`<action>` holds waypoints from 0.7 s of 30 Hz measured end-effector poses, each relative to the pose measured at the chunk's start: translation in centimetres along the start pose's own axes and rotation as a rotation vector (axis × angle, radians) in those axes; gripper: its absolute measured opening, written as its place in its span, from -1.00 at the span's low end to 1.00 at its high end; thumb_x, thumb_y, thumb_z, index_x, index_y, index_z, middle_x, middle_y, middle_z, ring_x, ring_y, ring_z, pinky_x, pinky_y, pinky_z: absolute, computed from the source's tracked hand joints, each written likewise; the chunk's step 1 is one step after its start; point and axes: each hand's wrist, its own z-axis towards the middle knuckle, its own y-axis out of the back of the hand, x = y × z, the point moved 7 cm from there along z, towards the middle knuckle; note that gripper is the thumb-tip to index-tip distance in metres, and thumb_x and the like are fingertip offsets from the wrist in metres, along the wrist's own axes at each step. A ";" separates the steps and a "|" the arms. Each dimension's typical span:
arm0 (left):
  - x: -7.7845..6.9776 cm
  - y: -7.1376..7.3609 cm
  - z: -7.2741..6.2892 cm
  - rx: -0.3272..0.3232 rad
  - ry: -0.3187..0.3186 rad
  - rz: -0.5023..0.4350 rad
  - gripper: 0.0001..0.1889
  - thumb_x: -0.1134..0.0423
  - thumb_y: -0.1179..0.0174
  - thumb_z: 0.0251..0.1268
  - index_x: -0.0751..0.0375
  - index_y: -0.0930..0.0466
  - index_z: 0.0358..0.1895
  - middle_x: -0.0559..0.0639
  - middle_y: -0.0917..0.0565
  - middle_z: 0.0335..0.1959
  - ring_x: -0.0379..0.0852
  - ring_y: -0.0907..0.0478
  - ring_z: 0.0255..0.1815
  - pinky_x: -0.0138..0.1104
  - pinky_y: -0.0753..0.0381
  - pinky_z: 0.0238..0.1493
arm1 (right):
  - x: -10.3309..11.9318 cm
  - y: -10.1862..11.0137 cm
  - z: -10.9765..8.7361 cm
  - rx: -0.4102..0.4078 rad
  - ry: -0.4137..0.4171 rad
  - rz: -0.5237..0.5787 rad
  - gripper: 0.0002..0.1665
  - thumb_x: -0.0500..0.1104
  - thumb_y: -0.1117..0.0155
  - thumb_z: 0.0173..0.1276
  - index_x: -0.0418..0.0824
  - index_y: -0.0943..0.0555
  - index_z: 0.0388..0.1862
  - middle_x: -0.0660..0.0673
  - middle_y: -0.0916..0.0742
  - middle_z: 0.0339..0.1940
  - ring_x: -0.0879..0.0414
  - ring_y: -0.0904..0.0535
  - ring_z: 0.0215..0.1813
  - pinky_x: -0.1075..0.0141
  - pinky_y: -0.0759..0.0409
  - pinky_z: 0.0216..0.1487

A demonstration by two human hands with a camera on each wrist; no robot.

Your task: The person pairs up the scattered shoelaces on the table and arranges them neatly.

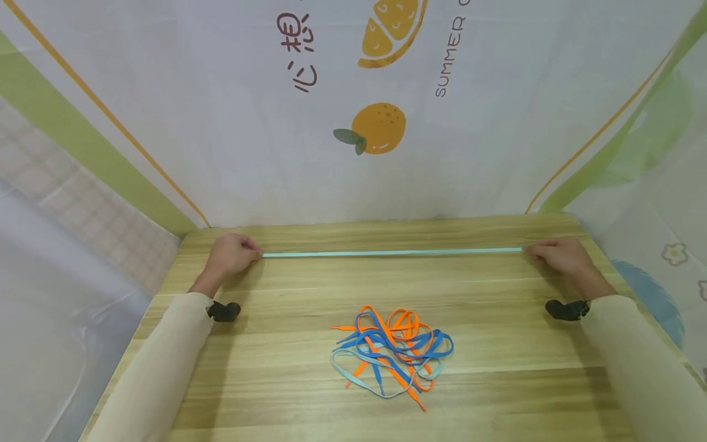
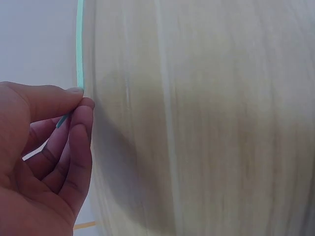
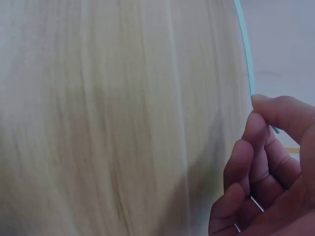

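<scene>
A flat mint-green shoelace (image 1: 386, 252) is stretched straight across the far part of the table between both hands. The left hand (image 1: 234, 255) pinches one end between thumb and fingertips; in the left wrist view a short tip of the shoelace (image 2: 80, 49) sticks out behind the thumb. At the other end the right hand (image 1: 559, 253) pinches the shoelace (image 3: 246, 46) the same way, its tip poking out past the fingers. Nearer the body, a loose tangle of orange, blue and pale green shoelaces (image 1: 389, 344) lies on the wood.
The wooden table (image 1: 276, 380) ends at a white printed cloth (image 1: 248, 153) hanging along its back edge. More cloth hangs at the left and right sides. Each wrist wears a black strap mount, one of them the left mount (image 1: 225, 311).
</scene>
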 end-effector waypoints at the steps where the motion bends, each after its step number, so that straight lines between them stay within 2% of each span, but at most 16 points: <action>1: 0.1 -0.1 0.1 0.002 0.003 0.003 -0.76 0.21 -0.34 0.53 0.37 -0.83 -0.07 0.26 -0.83 -0.08 0.33 -0.69 0.08 0.20 -0.58 0.21 | 0.0 -0.1 0.1 -0.001 -0.003 -0.001 -0.52 0.17 -0.43 0.56 -0.25 -0.85 -0.08 0.16 -0.72 -0.29 0.14 -0.48 -0.20 0.29 -0.47 -0.20; 8: 0.3 -0.5 0.3 0.012 0.025 0.023 -0.77 0.21 -0.34 0.52 0.33 -0.84 -0.08 0.22 -0.84 -0.10 0.29 -0.68 0.04 0.17 -0.59 0.17 | 0.2 -1.0 0.4 0.021 -0.017 -0.038 -0.33 0.18 -0.42 0.55 -0.45 -0.77 0.13 0.10 -0.79 -0.32 0.13 -0.53 -0.18 0.32 -0.53 -0.21; 14: 0.2 -0.7 0.5 0.018 0.048 0.015 -0.80 0.18 -0.39 0.46 0.28 -0.85 -0.14 0.17 -0.84 -0.15 0.23 -0.68 -0.01 0.12 -0.60 0.13 | 0.7 -1.4 0.5 0.013 -0.012 -0.100 -0.32 0.16 -0.42 0.54 -0.49 -0.75 0.13 0.03 -0.82 -0.29 0.04 -0.56 -0.10 0.34 -0.54 -0.19; 16: 0.2 -0.8 0.6 0.015 0.052 0.017 -0.80 0.18 -0.41 0.44 0.27 -0.86 -0.16 0.16 -0.84 -0.15 0.23 -0.68 -0.02 0.11 -0.60 0.11 | 0.7 -1.4 0.6 0.000 -0.009 -0.123 -0.35 0.14 -0.42 0.53 -0.48 -0.76 0.10 -0.08 -0.83 -0.22 -0.04 -0.59 -0.05 0.31 -0.54 -0.16; 21: 0.2 -1.0 0.7 0.017 0.066 0.023 -0.80 0.16 -0.41 0.42 0.24 -0.86 -0.16 0.16 -0.84 -0.13 0.24 -0.69 0.00 0.12 -0.62 0.11 | 1.2 -1.6 0.5 -0.027 0.024 -0.177 -0.43 0.10 -0.39 0.54 -0.45 -0.79 -0.03 -0.46 -0.77 0.05 -0.34 -0.62 0.13 0.06 -0.58 -0.02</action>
